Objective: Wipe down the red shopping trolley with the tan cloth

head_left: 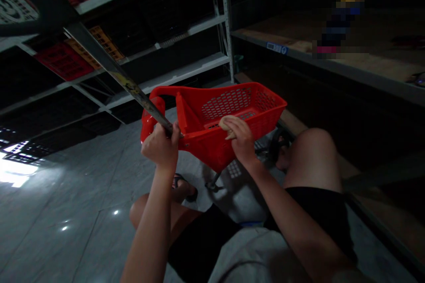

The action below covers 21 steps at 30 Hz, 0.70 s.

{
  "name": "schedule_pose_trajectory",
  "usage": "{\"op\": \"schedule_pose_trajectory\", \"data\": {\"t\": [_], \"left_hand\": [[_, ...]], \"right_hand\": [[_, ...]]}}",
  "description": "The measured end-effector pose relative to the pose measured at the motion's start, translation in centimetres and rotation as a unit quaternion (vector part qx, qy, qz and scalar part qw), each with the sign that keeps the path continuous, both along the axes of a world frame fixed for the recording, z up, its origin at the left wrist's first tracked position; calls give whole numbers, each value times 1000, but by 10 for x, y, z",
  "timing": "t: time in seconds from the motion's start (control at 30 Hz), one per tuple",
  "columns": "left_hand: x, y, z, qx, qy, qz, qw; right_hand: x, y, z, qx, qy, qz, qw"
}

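Head view: I see the right hand (243, 140) pinching a cloth (223, 123) at the near rim of the red cart (209, 148), whose length runs rightward from the left hand (161, 147), wrapped round a pole (128, 84).

Left hand (161, 146): wrapped around a metal pole (116, 73) at the handle end of the red cart (214, 145)
Right hand (244, 140): holding a tan cloth (227, 124) at the cart's near rim
Rack (226, 22): carrying red and orange crates (64, 59)
Floor (76, 234): grey, shiny
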<state>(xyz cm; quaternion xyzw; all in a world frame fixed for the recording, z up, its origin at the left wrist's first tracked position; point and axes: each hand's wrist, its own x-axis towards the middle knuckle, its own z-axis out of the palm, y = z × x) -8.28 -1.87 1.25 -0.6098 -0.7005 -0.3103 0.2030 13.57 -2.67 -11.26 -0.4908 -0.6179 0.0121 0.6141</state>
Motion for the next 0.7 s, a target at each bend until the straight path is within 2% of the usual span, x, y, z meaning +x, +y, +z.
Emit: {"op": "schedule_pose_trajectory", "data": {"t": [0.07, 0.17, 0.23, 0.37, 0.43, 0.5, 0.63, 0.7], "left_hand": [[0, 1, -1, 13, -5, -4, 1000], [0, 3, -2, 20, -9, -5, 1000], [1, 3, -2, 18, -10, -5, 1000], [2, 3, 1, 7, -16, -7, 1000], [2, 2, 1, 4, -14, -8, 1000], [1, 3, 0, 5, -10, -11, 1000], [0, 5, -2, 3, -16, -12, 1000], [0, 7, -2, -3, -21, -12, 1000]], "right_hand": [[16, 4, -8, -8, 33, -53, 998], [-6, 0, -4, -10, 83, -94, 992], [-43, -9, 11, -8, 96, -66, 993], [-114, -27, 47, 25, 65, 61, 996], [-128, -30, 47, 33, 44, 69, 996], [-129, -30, 24, 30, 4, 55, 998], [-115, -36, -64, -22, -104, 0, 994], [-110, -42, -91, -53, -113, -39, 991]]}}
